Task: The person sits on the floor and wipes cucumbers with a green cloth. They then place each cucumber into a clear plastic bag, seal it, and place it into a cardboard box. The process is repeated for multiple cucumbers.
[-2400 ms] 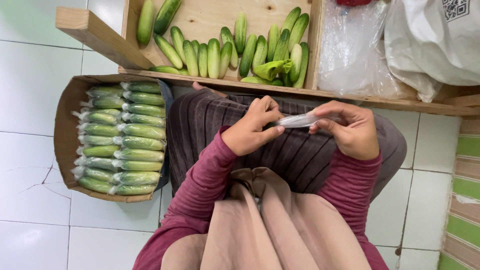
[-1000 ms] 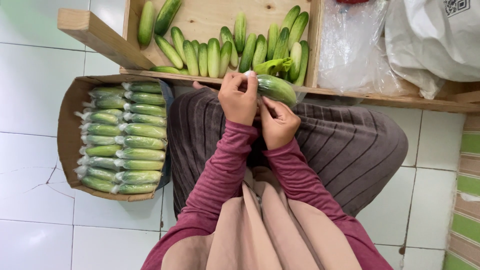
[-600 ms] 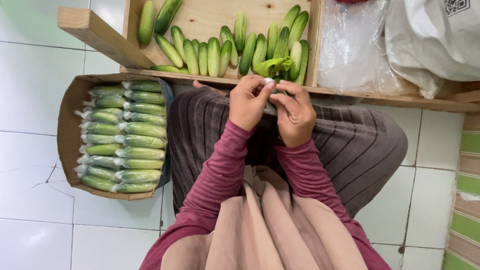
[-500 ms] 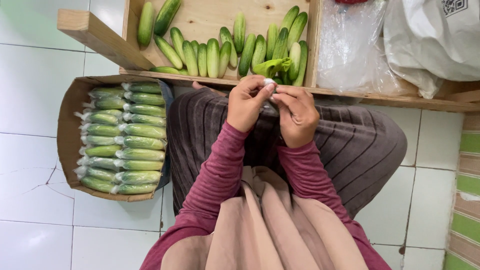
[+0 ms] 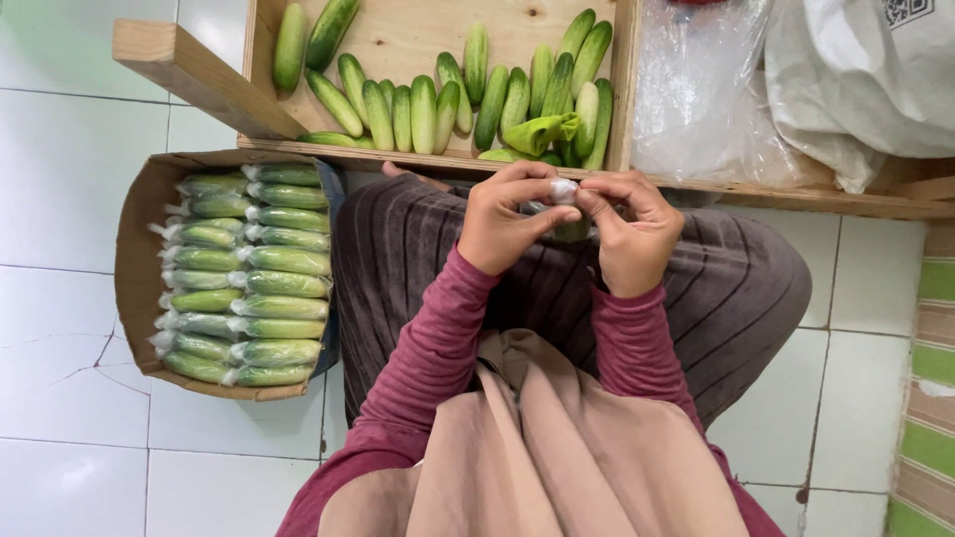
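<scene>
I see left hand [image 5: 502, 224] pinching wrap end | right hand [image 5: 629, 239] closed on wrapped cucumber [image 5: 567, 229] | cucumber mid-frame between both palms, mostly hidden | box of wrapped cucumbers [image 5: 134, 268] at left

Glossy clear plastic wraps the cucumber [image 5: 569, 227]; wooden tray [image 5: 418, 40], matt cardboard box [image 5: 134, 259].

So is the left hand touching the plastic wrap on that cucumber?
Touching. The head view shows the left hand pinching the twisted end of the clear plastic wrap, fingertips against it.
</scene>
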